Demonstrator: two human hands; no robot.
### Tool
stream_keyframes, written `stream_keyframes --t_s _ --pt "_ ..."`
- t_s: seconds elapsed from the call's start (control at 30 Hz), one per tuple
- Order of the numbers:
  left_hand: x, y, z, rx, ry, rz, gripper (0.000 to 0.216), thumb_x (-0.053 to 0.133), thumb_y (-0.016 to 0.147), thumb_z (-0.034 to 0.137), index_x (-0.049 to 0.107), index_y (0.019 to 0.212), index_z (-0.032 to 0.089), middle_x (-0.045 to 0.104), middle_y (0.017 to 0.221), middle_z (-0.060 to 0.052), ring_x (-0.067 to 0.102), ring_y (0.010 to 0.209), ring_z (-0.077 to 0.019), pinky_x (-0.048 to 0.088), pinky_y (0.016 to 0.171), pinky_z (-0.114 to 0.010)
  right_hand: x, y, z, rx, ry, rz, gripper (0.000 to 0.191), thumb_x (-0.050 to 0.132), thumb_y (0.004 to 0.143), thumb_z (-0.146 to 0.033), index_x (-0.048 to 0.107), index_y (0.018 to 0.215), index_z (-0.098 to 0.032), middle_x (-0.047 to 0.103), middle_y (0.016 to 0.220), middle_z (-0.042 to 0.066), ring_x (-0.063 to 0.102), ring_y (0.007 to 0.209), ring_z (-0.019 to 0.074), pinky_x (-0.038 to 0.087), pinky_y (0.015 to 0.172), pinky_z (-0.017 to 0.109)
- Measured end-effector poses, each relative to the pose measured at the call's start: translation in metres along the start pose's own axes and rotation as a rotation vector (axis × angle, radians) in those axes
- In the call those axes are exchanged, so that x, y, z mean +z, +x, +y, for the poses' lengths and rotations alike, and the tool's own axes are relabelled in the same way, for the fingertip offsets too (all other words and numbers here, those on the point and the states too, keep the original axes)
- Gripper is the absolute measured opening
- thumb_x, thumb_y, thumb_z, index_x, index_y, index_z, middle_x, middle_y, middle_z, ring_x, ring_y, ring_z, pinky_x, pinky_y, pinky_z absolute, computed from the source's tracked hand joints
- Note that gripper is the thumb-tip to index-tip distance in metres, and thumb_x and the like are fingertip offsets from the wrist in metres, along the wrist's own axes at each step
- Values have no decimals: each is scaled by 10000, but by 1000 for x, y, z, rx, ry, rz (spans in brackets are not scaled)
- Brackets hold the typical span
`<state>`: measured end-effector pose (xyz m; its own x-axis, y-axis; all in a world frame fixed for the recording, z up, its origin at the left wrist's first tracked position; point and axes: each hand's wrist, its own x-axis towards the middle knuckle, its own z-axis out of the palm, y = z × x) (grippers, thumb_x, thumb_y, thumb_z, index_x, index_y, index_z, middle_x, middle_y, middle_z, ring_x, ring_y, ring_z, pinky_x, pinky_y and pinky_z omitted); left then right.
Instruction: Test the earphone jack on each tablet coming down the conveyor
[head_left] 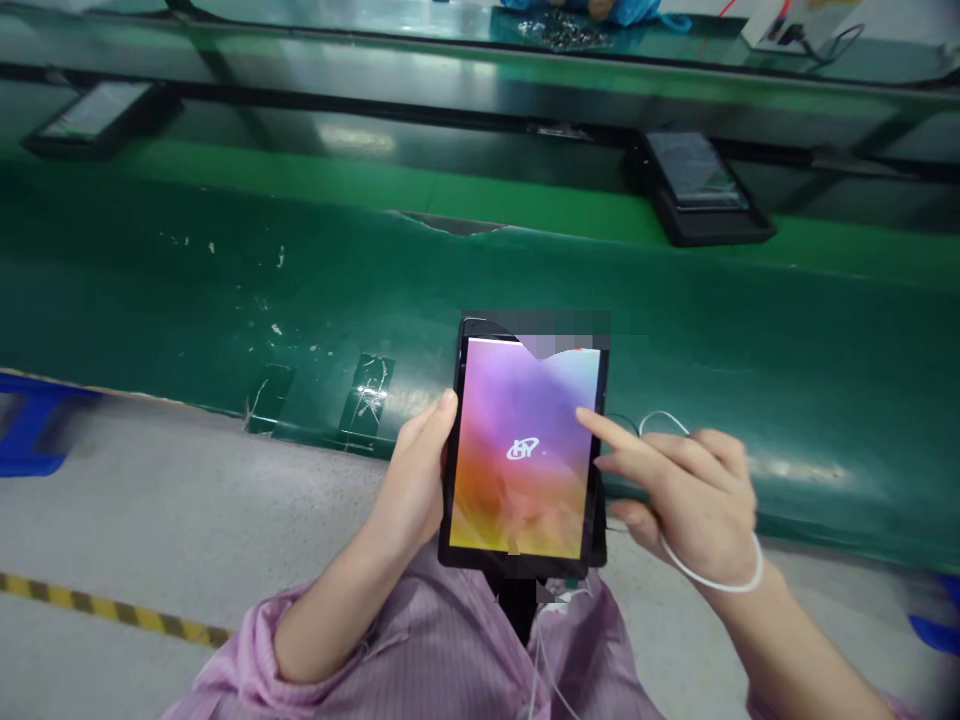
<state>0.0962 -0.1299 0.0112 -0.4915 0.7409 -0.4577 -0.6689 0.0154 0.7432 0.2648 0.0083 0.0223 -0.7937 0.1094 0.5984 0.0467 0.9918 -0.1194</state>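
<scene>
A black-framed tablet is held upright in front of me, its screen lit in purple, pink and orange with a white logo in the middle. My left hand grips its left edge, the thumb on the frame and the other fingers hidden behind. My right hand is at the right side, index finger stretched out over the screen; whether the tip touches the glass I cannot tell. Its remaining fingers are loosely bent and hold nothing. Around the right wrist runs a white cord.
A green worktop with scuffs and tape runs across. Beyond it, one device in a black tray sits right, another device far left. At the back, a person's blue sleeves are near a pile of small metal parts.
</scene>
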Motion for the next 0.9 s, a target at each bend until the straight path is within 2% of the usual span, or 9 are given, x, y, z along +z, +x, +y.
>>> stream_keyframes --t_s 0.1,0.27,0.47,0.57,0.63,0.77,0.83,0.9 --pt "-1 0 0 -17 4 -1 386 665 819 509 712 920 140 729 866 -69 673 791 -203 513 740 -303 -6 -3 3 42 -34 37 384 333 1031 -476 622 923 -248 722 1063 29 605 603 173 307 606 385" --pt "-1 2 -3 -16 9 36 390 667 814 520 705 923 148 729 892 -64 659 759 -177 513 719 -289 -6 -19 -3 39 40 30 329 400 1023 -424 640 896 -237 740 1005 42 598 567 174 284 606 383" --pt "6 10 -3 -6 3 26 413 702 768 533 690 868 132 728 815 -69 674 750 -196 517 725 -303 0 -39 -9 63 21 12 391 352 1037 -425 608 824 -221 752 946 46 581 571 164 303 622 371" --pt "8 15 -3 -6 2 18 405 705 768 526 685 858 132 732 842 -76 684 794 -212 520 744 -309 5 -44 -20 79 48 -3 445 289 1057 -382 597 783 -214 755 935 43 580 607 159 319 629 363" --pt "8 18 -4 -2 -7 11 417 724 749 523 689 877 127 735 860 -84 688 830 -232 525 750 -322 9 -43 -30 38 105 -21 473 262 1063 -347 599 763 -202 752 954 47 579 645 158 327 623 353" --pt "6 22 -6 15 -9 9 448 746 722 530 703 897 120 736 821 -85 694 856 -258 533 734 -328 20 -37 -42 -186 221 -59 525 246 1066 -275 606 696 -180 746 992 37 562 657 144 314 572 332" --pt "5 22 -7 16 0 5 453 742 725 535 708 903 119 736 804 -82 697 849 -258 535 727 -325 25 -34 -40 -254 235 -86 531 247 1066 -272 612 692 -177 744 999 28 551 645 138 312 563 326" --pt "5 22 -6 10 10 -2 461 734 734 538 710 918 116 739 815 -89 699 848 -261 537 726 -330 29 -31 -34 -256 214 -98 515 251 1067 -289 616 722 -175 741 1018 32 542 635 139 314 572 329"
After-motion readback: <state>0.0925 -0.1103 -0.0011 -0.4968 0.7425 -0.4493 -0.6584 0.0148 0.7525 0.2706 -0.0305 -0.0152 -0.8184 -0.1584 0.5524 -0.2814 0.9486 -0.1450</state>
